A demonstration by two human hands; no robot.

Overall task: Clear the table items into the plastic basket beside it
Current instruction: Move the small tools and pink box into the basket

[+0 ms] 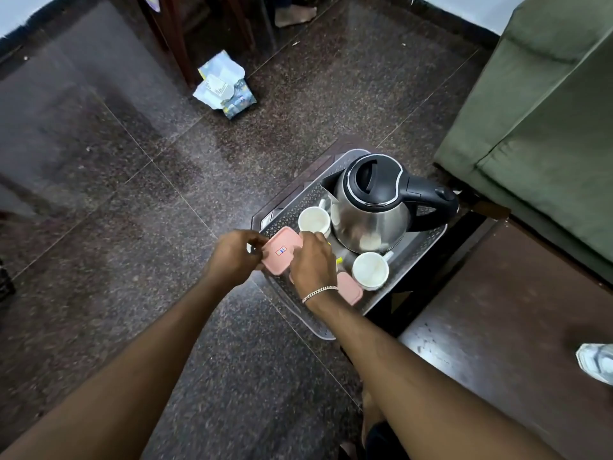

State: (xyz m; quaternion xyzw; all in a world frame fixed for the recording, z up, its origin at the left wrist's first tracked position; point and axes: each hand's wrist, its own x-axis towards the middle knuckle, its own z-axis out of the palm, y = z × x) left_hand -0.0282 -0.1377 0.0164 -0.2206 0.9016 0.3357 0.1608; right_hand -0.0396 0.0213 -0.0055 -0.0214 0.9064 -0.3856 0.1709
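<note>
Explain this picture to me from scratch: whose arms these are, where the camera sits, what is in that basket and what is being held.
There is no machine here. The one picture comes from a camera worn on a person's head, looking down, so the two bare arms are that person's own. On the floor sits a grey plastic basket. In it stand a steel kettle with a black handle and two white cups. The left hand and the right hand, which wears a bracelet, both grip a pink lidded box over the basket's near corner. Another pink box lies partly hidden under the right wrist. The dark table stands at the right.
</note>
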